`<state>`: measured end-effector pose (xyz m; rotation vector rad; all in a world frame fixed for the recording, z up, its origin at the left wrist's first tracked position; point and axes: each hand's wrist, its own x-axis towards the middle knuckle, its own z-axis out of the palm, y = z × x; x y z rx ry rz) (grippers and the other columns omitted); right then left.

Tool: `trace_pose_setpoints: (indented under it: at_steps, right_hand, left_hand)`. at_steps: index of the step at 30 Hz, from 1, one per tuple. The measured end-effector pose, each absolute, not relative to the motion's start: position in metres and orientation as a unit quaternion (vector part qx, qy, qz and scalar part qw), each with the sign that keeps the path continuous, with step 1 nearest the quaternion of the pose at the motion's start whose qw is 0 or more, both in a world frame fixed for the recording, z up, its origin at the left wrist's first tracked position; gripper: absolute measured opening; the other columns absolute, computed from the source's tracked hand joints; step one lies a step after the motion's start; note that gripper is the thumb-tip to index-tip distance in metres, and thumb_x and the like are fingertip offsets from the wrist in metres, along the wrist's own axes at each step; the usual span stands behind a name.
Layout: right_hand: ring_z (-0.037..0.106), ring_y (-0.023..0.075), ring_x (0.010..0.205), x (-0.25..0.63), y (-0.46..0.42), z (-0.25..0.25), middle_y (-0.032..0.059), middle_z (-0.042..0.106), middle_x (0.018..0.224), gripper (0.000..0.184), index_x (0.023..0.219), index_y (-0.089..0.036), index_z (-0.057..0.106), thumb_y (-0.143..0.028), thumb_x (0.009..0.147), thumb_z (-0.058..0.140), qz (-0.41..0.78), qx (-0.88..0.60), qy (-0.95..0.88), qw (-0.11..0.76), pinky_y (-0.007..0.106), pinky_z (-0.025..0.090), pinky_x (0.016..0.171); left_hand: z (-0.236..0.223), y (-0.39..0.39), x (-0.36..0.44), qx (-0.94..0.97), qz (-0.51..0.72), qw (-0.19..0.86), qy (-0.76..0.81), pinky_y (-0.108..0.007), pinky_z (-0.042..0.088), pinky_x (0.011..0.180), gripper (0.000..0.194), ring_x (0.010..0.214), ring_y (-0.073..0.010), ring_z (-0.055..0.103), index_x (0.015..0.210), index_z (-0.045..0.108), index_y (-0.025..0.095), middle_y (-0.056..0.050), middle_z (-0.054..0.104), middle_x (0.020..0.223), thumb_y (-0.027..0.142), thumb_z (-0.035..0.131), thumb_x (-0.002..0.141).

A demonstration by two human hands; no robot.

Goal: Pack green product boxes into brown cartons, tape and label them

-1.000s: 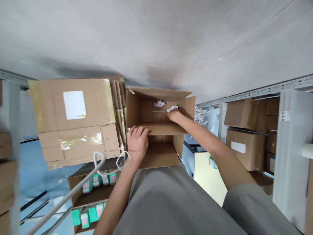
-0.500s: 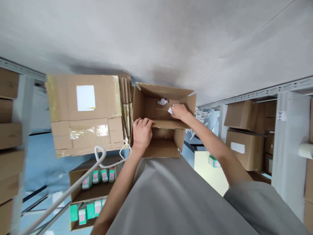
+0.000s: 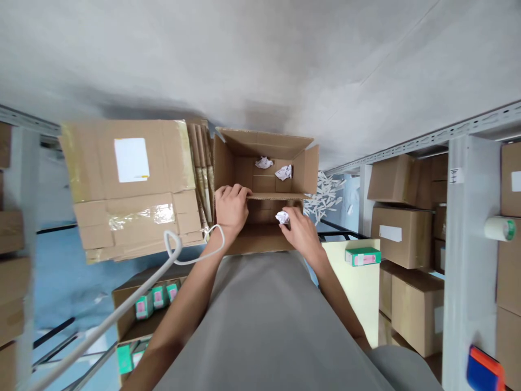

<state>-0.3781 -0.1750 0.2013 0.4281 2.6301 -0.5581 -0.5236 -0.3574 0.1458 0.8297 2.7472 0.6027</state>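
Note:
Two open cardboard boxes stand one behind the other in front of me. In the far box lie two balls of crumpled paper, one on the left and one on the right. My left hand has its fingers hooked over the far box's near wall, at its left end. Pinched in my right hand is another white ball of crumpled paper, held over the near box. The part of that paper behind the fingers is hidden.
Flattened cartons stand upright to the left. A white bent tube crosses the lower left, near my left forearm. A green-and-pink packet lies on a pale yellow board at right. Shelves with cartons flank both sides.
My right hand has moved from inside the far box to over the near one. A second paper ball now lies in the far box. The left hand keeps its hold on the wall.

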Motion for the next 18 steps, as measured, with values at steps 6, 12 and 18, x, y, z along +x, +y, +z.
trace_pose_setpoints:
  at_steps: [6, 12, 18]
  right_hand:
    - [0.077, 0.0309, 0.118, -0.408, -0.167, 0.232, 0.0164, 0.074, 0.142, 0.033, 0.144, -0.02, 0.064, -0.027, 0.112, 0.059, -0.117, 0.142, 0.947, 0.264, 0.04, 0.06, 0.1]
    - [0.076, 0.0349, 0.125, -0.537, -0.13, 0.198, 0.0209, 0.078, 0.134, 0.031, 0.137, -0.015, 0.072, -0.022, 0.108, 0.064, -0.052, 0.102, 0.954, 0.279, 0.044, 0.06, 0.105]
    - [0.071, 0.0341, 0.137, -0.614, -0.116, 0.087, 0.0312, 0.074, 0.14, 0.045, 0.145, 0.0, 0.069, -0.024, 0.107, 0.066, 0.011, 0.125, 0.898, 0.422, 0.045, 0.061, 0.109]
  left_hand:
    - [0.145, -0.358, -0.522, 0.274, 0.224, 0.114, 0.928, -0.057, 0.04, 0.109, 0.035, 0.105, -0.0364, 0.065, 0.108, 0.077, 0.023, -0.015, 0.074, 0.108, 0.01, 0.046, 0.098]
    - [0.147, -0.356, -0.52, 0.256, 0.241, 0.117, 0.929, -0.058, 0.039, 0.111, 0.038, 0.107, -0.0361, 0.064, 0.109, 0.077, 0.024, -0.014, 0.073, 0.108, 0.008, 0.045, 0.096]
    - [0.148, -0.355, -0.518, 0.24, 0.264, 0.12, 0.926, -0.061, 0.038, 0.113, 0.041, 0.11, -0.0384, 0.062, 0.114, 0.078, 0.024, -0.016, 0.072, 0.11, 0.008, 0.046, 0.095]
